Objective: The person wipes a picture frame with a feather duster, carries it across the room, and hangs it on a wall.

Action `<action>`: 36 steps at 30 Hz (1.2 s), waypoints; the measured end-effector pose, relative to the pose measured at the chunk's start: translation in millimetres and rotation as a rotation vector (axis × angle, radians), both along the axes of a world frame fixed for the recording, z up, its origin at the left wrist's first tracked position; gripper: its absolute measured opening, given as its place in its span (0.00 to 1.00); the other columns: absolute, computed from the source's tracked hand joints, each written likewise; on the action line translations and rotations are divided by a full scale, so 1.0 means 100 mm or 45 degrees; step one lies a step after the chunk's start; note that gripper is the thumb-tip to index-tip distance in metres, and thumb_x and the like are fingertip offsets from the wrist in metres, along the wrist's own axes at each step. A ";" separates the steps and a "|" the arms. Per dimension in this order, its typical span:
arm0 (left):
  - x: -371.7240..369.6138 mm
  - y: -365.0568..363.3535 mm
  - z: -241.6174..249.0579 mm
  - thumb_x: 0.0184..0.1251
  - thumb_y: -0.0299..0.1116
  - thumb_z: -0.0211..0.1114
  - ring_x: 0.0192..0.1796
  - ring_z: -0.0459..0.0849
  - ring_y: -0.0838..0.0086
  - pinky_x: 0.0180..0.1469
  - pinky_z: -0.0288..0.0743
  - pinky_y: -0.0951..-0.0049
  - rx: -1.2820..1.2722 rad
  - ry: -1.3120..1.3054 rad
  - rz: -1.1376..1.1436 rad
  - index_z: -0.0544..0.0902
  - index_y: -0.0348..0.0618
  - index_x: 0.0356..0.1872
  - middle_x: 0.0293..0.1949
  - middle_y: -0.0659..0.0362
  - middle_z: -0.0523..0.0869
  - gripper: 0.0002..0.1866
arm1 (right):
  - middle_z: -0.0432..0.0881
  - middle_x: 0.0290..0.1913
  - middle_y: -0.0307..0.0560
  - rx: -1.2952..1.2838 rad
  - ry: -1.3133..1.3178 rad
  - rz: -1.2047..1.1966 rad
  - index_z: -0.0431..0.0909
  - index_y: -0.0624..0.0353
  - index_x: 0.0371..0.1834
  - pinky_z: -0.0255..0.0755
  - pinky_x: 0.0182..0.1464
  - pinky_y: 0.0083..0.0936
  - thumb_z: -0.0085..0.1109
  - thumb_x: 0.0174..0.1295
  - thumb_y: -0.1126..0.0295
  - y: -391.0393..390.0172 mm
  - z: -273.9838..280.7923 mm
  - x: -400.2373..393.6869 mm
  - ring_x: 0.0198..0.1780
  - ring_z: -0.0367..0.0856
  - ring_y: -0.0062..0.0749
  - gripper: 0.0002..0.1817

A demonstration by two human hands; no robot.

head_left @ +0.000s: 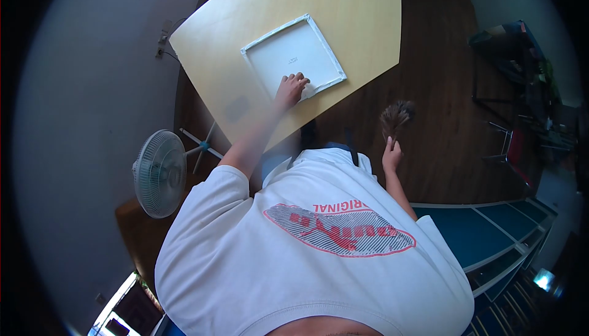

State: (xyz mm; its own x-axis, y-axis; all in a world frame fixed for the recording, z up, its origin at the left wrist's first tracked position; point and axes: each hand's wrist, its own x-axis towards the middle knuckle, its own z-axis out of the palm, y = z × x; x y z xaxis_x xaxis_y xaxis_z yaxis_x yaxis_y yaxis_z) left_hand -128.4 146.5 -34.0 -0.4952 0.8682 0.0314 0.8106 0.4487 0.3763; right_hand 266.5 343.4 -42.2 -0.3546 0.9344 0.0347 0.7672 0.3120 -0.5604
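A stretched canvas (279, 60) lies face down on the wooden table, its white back and raised rim showing, with small print in the middle. My left hand (292, 89) is at the rim nearest me, fingers bent over it; the thumb is hard to see. Off the table to the right, my right hand (392, 154) is closed around the handle end of a brown feather duster (396, 118). The duster's feathers point away from me, above the dark floor, apart from the canvas.
The pale wooden table (356, 11) has its near edge just in front of me. A white fan (161, 173) stands at the left near the wall. Blue-topped shelving (481, 231) is on the right, with a red chair (520, 155) beyond it.
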 end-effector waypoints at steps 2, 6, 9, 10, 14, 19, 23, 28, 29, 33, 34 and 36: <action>-0.01 0.02 0.02 0.63 0.29 0.62 0.50 0.78 0.65 0.51 0.68 0.63 0.056 -0.042 -0.060 0.83 0.52 0.44 0.46 0.60 0.79 0.09 | 0.80 0.29 0.64 0.045 0.025 0.112 0.76 0.66 0.30 0.70 0.34 0.45 0.53 0.71 0.53 0.02 0.08 -0.18 0.33 0.78 0.62 0.23; -0.06 0.11 0.05 0.60 0.29 0.65 0.55 0.73 0.67 0.52 0.67 0.65 0.030 -0.044 -0.280 0.84 0.57 0.41 0.52 0.61 0.76 0.09 | 0.79 0.28 0.65 0.041 -0.021 0.162 0.76 0.66 0.30 0.70 0.34 0.46 0.54 0.70 0.53 0.02 0.20 -0.40 0.32 0.78 0.64 0.23; -0.11 0.16 0.09 0.59 0.29 0.65 0.57 0.72 0.67 0.52 0.67 0.64 0.017 -0.018 -0.355 0.84 0.57 0.37 0.52 0.61 0.75 0.07 | 0.79 0.27 0.65 0.036 -0.030 0.165 0.76 0.66 0.30 0.70 0.33 0.47 0.54 0.70 0.53 0.01 0.19 -0.41 0.32 0.78 0.64 0.23; -0.13 0.17 0.08 0.59 0.29 0.65 0.57 0.72 0.67 0.52 0.67 0.64 -0.008 0.008 -0.380 0.84 0.56 0.35 0.52 0.61 0.75 0.06 | 0.79 0.27 0.65 0.054 -0.001 0.162 0.76 0.66 0.30 0.70 0.33 0.47 0.54 0.70 0.53 0.00 0.19 -0.38 0.32 0.78 0.64 0.23; -0.17 0.20 0.07 0.60 0.29 0.63 0.56 0.72 0.67 0.51 0.66 0.64 -0.062 -0.006 -0.386 0.83 0.55 0.31 0.51 0.61 0.75 0.03 | 0.79 0.28 0.65 0.061 0.004 0.108 0.76 0.66 0.30 0.70 0.34 0.46 0.54 0.70 0.53 -0.01 0.12 -0.20 0.32 0.78 0.64 0.23; -0.20 0.18 0.06 0.61 0.29 0.61 0.54 0.72 0.67 0.50 0.65 0.64 -0.048 -0.004 -0.241 0.80 0.54 0.29 0.47 0.60 0.75 0.04 | 0.80 0.29 0.65 0.006 0.041 0.032 0.76 0.66 0.32 0.70 0.35 0.44 0.54 0.70 0.52 0.02 -0.04 0.03 0.33 0.79 0.62 0.23; -0.23 0.09 0.10 0.61 0.28 0.60 0.52 0.73 0.66 0.49 0.65 0.64 -0.020 -0.016 -0.227 0.79 0.54 0.31 0.45 0.60 0.74 0.04 | 0.80 0.31 0.65 0.020 0.047 -0.003 0.76 0.66 0.33 0.71 0.37 0.44 0.53 0.70 0.52 0.00 -0.06 0.12 0.35 0.79 0.62 0.24; -0.27 0.04 0.10 0.64 0.28 0.59 0.50 0.72 0.67 0.47 0.65 0.64 0.014 0.047 -0.195 0.77 0.54 0.31 0.44 0.61 0.74 0.05 | 0.81 0.32 0.65 0.035 0.008 0.002 0.76 0.66 0.33 0.71 0.37 0.44 0.52 0.71 0.52 0.04 -0.18 0.19 0.35 0.79 0.62 0.24; -0.29 0.03 0.11 0.64 0.28 0.59 0.50 0.72 0.67 0.47 0.65 0.64 0.014 0.049 -0.195 0.77 0.54 0.31 0.44 0.61 0.74 0.05 | 0.81 0.32 0.65 0.045 0.007 0.005 0.76 0.66 0.33 0.71 0.37 0.44 0.52 0.71 0.52 0.04 -0.19 0.19 0.35 0.79 0.62 0.24; -0.39 -0.14 0.28 0.64 0.31 0.63 0.51 0.75 0.59 0.51 0.69 0.60 0.128 -0.110 0.119 0.80 0.53 0.36 0.47 0.58 0.77 0.03 | 0.81 0.30 0.65 -0.038 0.022 -0.033 0.76 0.66 0.32 0.70 0.36 0.44 0.53 0.71 0.52 0.01 0.07 -0.07 0.34 0.79 0.61 0.24; -0.41 -0.24 0.29 0.62 0.30 0.64 0.50 0.76 0.57 0.51 0.70 0.60 0.286 -0.211 0.268 0.81 0.52 0.36 0.46 0.56 0.78 0.04 | 0.80 0.30 0.65 -0.046 0.087 -0.042 0.76 0.66 0.31 0.70 0.35 0.44 0.53 0.71 0.53 0.02 0.10 -0.16 0.33 0.79 0.61 0.23; -0.38 -0.50 0.24 0.62 0.30 0.64 0.51 0.76 0.55 0.55 0.70 0.59 0.444 -0.212 0.430 0.81 0.48 0.38 0.45 0.53 0.80 0.05 | 0.80 0.29 0.65 -0.055 0.157 -0.046 0.76 0.66 0.31 0.69 0.34 0.43 0.53 0.71 0.53 0.02 0.07 -0.40 0.32 0.78 0.60 0.23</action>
State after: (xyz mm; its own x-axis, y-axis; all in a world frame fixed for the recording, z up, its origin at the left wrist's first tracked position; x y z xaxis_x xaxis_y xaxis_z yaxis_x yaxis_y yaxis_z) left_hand -166.6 96.0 -9.6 -0.7690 0.6111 0.1875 0.5585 0.4998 0.6621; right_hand 226.7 345.5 -34.7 -0.3160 0.9481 0.0358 0.7019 0.2590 -0.6635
